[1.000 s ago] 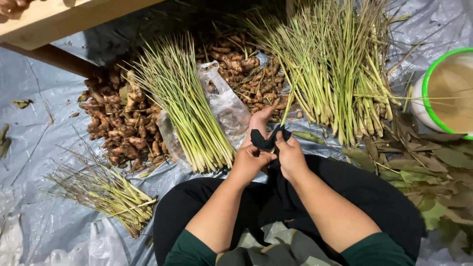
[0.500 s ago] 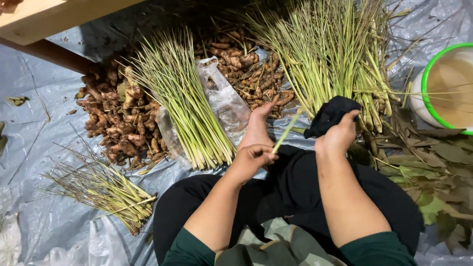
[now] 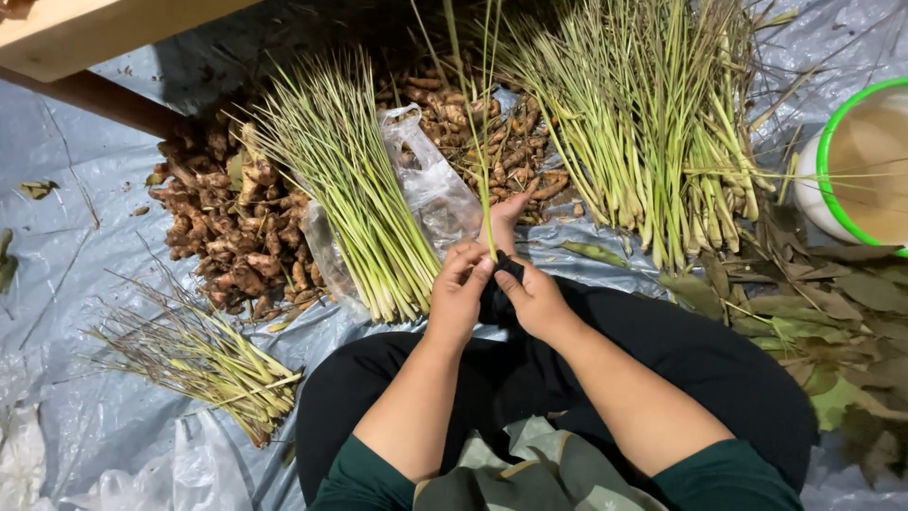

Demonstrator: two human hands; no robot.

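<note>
At lower left lies a small bundle of trimmed lemongrass (image 3: 203, 364); at centre left, a bigger cleaned bundle (image 3: 355, 203) rests on ginger roots (image 3: 222, 246). In the middle, the left hand (image 3: 457, 293) and right hand (image 3: 534, 301), close together, pinch 1 lemongrass stalk (image 3: 489, 142). At upper right, a large pile (image 3: 653, 132) seems unworked, beside a green-rimmed bowl (image 3: 832, 203).

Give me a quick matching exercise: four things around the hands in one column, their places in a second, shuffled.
Things:
1. brown roots
2. white tub with green rim
3. dry leaves
4. clear plastic bag

Places:
A. far right edge
B. between two piles of green stalks
C. on the sheet, right of the knee
D. left of the near stalk pile

Pairs: 1-D, 2-A, 3-C, 4-B
</note>
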